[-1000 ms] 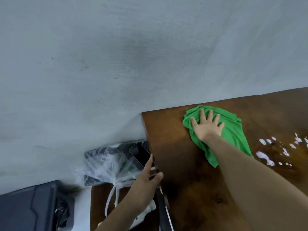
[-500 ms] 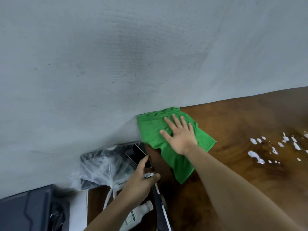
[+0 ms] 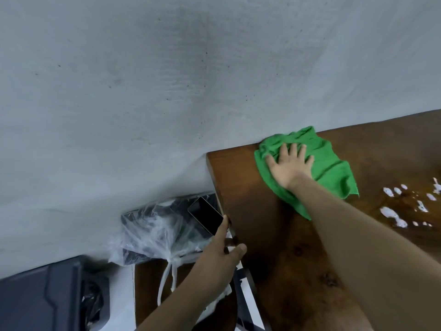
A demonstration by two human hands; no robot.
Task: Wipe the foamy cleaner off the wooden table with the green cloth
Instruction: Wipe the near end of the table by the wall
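The green cloth (image 3: 331,163) lies crumpled on the wooden table (image 3: 281,247) near its far left corner, touching the wall. My right hand (image 3: 290,167) presses flat on the cloth with fingers spread. White foam blobs (image 3: 393,217) dot the table to the right of the cloth. My left hand (image 3: 220,256) grips the table's left edge and holds a dark phone (image 3: 205,215) out past that edge.
A grey wall (image 3: 167,91) runs along the table's far side. Left of the table and lower sit a clear plastic bag (image 3: 157,232) over dark items, a brown surface (image 3: 150,290) and a dark grey case (image 3: 47,299).
My right hand slid the cloth left to the table's corner, then back right along the wall. The left hand kept its place at the edge with the phone.
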